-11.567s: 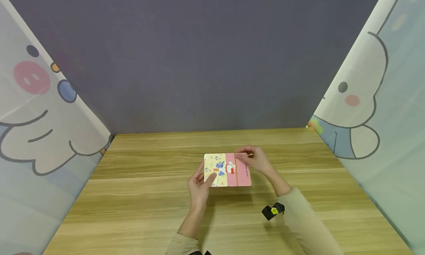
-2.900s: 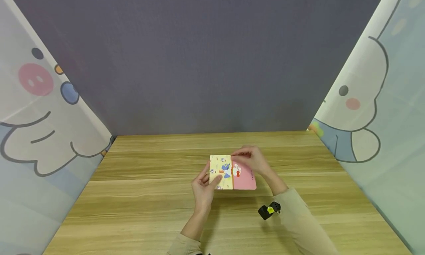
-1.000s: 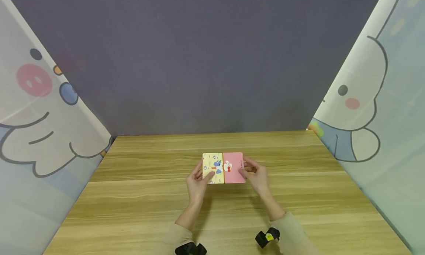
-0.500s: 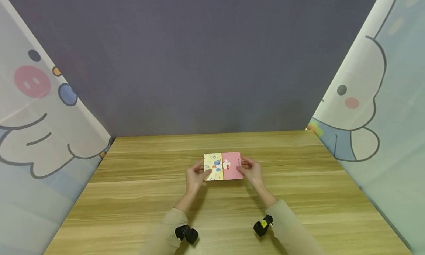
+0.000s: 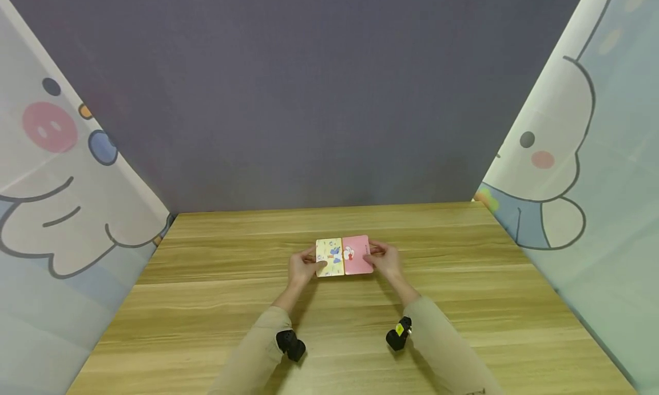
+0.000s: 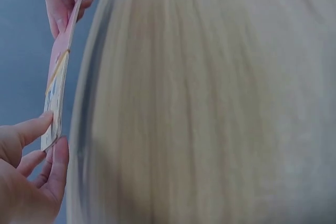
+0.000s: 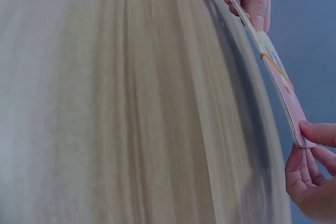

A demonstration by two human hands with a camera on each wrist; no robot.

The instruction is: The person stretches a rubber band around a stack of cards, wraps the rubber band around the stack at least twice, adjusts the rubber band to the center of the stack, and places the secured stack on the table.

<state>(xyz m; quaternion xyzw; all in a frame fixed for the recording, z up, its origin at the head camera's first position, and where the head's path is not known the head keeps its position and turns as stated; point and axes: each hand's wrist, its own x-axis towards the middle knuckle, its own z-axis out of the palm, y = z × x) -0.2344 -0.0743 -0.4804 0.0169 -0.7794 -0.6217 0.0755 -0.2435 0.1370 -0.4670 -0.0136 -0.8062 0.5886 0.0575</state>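
Note:
A small notebook, yellow with a blue cartoon figure on its left half and pink with a white rabbit on its right, is held between both hands above the table. A thin orange-yellow rubber band circles its middle, along the line where the colours meet. My left hand pinches the yellow end, thumb on top and fingers beneath. At the pink end my right hand grips in the same way. Both wrist views show the notebook edge-on, with thin layered pages.
A wood-grain table spans the area below the hands. Behind it rises a dark grey panel. Cartoon-printed curtains hang at both sides. Each sleeved forearm carries a black wrist camera.
The rubber band has slid from the pink half to the middle. My right hand has left the band and taken the pink end. Lately both hands have moved slightly forward with the notebook.

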